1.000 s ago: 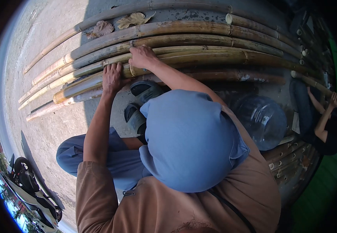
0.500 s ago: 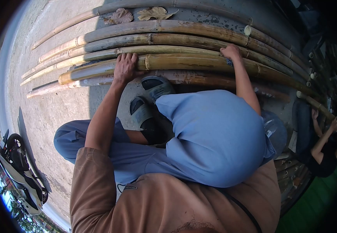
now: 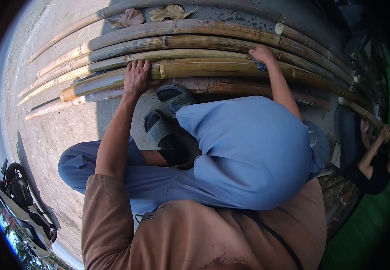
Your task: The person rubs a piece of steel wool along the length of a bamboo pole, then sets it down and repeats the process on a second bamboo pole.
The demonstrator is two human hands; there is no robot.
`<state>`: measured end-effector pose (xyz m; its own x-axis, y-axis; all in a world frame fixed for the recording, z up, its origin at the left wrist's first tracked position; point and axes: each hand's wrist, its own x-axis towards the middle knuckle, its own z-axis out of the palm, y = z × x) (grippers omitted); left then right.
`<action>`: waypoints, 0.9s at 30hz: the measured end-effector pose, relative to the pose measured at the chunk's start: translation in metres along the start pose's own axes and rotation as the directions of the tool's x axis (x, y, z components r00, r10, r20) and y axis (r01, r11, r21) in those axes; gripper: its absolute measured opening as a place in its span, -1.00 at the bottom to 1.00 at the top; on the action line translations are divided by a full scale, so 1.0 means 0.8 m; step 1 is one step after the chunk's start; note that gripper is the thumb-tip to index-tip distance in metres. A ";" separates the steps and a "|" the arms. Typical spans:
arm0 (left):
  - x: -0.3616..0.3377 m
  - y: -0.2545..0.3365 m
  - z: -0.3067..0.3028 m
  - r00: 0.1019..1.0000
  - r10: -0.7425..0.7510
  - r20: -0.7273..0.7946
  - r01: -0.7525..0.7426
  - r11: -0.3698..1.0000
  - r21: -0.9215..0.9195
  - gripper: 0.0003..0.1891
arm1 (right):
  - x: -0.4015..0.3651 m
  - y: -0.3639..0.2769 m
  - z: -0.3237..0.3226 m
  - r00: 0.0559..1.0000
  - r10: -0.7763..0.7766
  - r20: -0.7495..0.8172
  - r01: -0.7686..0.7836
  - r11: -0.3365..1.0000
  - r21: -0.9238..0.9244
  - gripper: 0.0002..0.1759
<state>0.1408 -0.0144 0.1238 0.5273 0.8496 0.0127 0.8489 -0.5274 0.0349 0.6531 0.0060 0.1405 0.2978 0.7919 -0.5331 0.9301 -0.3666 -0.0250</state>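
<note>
Left hand (image 3: pixel 136 77), right hand (image 3: pixel 262 55) on poles (image 3: pixel 204 68); two leaves (image 3: pixel 168 12).

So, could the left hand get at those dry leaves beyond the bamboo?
Probably yes: the left hand rests on the bamboo poles, and only low-lying poles separate it from the dry leaves.

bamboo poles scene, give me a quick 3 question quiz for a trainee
1. True or false: both the left hand and the right hand rest on the bamboo poles.
2. What lies among the far poles? A dry leaves, B a bucket, C a hammer.
3. Which hand is nearer the sandals?
Key: 1 true; 2 A; 3 the left hand.
</note>
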 end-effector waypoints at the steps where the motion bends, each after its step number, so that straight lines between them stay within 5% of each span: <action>1: -0.001 -0.001 0.001 1.000 0.008 -0.012 -0.008 1.000 -0.010 -0.07 | 0.025 0.073 0.003 0.997 0.057 -0.051 -0.057 0.998 0.002 -0.33; 4: -0.001 0.000 -0.002 1.000 0.009 -0.009 -0.008 1.000 0.016 -0.07 | 0.041 0.192 -0.004 0.969 0.163 -0.183 -0.176 0.983 -0.054 -0.33; 7: -0.002 0.000 -0.003 0.999 0.014 -0.032 -0.014 1.000 0.002 -0.07 | 0.049 0.144 0.006 0.987 0.085 -0.139 -0.087 0.996 -0.014 -0.33; 12: -0.001 0.001 -0.002 1.000 -0.013 0.017 0.013 1.000 -0.018 -0.10 | 0.009 -0.164 0.034 0.929 -0.288 0.231 0.252 0.952 0.174 -0.29; 15: -0.003 0.001 -0.007 1.000 -0.003 0.022 0.003 1.000 -0.001 -0.12 | -0.006 -0.347 0.068 0.836 -0.487 0.252 0.468 0.873 0.137 -0.32; 17: 0.005 0.002 -0.008 1.000 0.003 -0.028 -0.003 1.000 -0.002 -0.13 | -0.012 -0.376 0.080 0.824 -0.551 0.135 0.537 0.834 0.125 -0.34; 20: -0.001 0.000 -0.001 0.996 0.036 -0.081 -0.037 0.999 -0.018 -0.17 | 0.026 -0.294 0.077 0.853 -0.466 0.233 0.446 0.885 0.136 -0.32; 24: -0.001 -0.002 0.007 0.997 0.023 -0.074 -0.021 0.999 0.025 -0.16 | 0.053 -0.040 0.030 0.961 -0.149 0.235 0.151 0.988 0.007 -0.28; 27: -0.002 0.000 0.006 0.999 0.015 -0.041 -0.014 1.000 0.009 -0.11 | 0.062 0.156 0.009 0.999 -0.010 -0.039 0.004 0.988 -0.152 -0.29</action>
<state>0.1401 -0.0154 0.1190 0.5376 0.8415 0.0538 0.8417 -0.5394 0.0256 0.7825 -0.0036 0.1048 0.2967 0.8137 -0.4998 0.9531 -0.2851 0.1015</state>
